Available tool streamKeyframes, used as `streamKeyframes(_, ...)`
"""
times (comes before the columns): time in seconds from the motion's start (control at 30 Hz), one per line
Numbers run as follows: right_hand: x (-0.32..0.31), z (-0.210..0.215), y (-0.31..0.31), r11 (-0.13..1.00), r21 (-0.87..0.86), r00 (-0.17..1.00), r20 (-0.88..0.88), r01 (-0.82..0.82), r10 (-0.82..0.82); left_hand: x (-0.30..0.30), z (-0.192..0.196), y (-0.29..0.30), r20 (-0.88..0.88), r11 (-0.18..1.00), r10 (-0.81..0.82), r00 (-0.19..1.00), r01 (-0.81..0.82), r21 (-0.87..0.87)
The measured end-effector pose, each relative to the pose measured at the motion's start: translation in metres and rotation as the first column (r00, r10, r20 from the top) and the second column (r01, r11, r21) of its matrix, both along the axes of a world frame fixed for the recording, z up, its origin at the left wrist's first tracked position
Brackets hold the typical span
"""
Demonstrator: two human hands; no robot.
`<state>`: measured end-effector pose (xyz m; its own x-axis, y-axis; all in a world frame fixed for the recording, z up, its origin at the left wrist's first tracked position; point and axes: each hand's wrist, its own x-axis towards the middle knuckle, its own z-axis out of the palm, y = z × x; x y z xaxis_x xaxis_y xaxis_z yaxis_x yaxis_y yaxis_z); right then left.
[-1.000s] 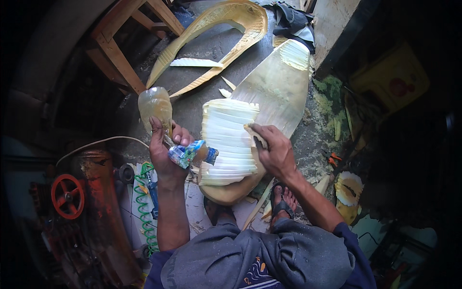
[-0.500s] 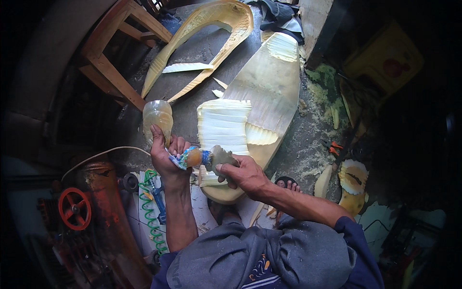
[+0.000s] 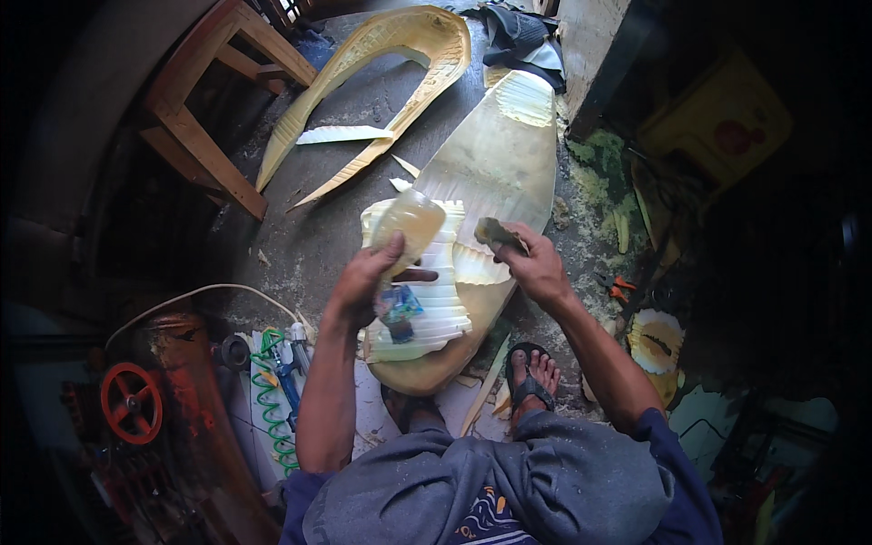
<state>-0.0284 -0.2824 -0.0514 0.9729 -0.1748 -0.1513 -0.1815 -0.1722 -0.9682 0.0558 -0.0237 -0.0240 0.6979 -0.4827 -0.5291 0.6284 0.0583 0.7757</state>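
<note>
My left hand (image 3: 361, 283) is wrapped round a clear plastic bottle (image 3: 413, 221) with yellowish contents, its blue-marked neck end tilted down toward me. The bottle hangs over a cream ribbed foam sheet (image 3: 434, 313). My right hand (image 3: 538, 270) pinches a small grey-brown scrap (image 3: 495, 233), perhaps foam or cloth, to the right of the bottle. Beneath both hands lies a long tapered piece (image 3: 500, 163), greyish and smooth-looking, carrying the foam sheet on its near part. Smaller cream ribbed foam patches (image 3: 525, 97) sit on it at the far end and beside the sheet.
A U-shaped yellowish foam piece (image 3: 445, 77) lies on the floor beyond, near a wooden stool (image 3: 195, 118). At the left are a red handwheel (image 3: 132, 402) and a coiled green hose (image 3: 266, 391). Orange-handled pliers (image 3: 621, 289) and foam scraps (image 3: 656, 341) lie right.
My hands have moved apart. The bottle has swung right over the foam sheet, away from the grey-brown scrap, which my right hand has carried up and to the right.
</note>
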Motion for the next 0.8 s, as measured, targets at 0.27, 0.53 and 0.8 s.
streamKeyframes(0.27, 0.051, -0.04, 0.002, 0.87, -0.484, 0.947, 0.228, -0.092, 0.227, -0.009, -0.039, -0.02, -0.08, 0.997, 0.08, 0.994, -0.081, -0.005)
streamKeyframes(0.53, -0.003, -0.046, 0.018, 0.586, -0.751, 0.783, 0.154, -0.304, 0.603, -0.006, -0.054, -0.015, -0.04, 0.993, 0.073, 0.997, -0.069, 0.099)
streamKeyframes(0.8, -0.066, -0.038, 0.018, 0.663, -0.7, 0.783, 0.245, -0.265, 0.572, -0.008, -0.049, -0.015, -0.012, 0.993, 0.097, 0.995, -0.096, 0.065)
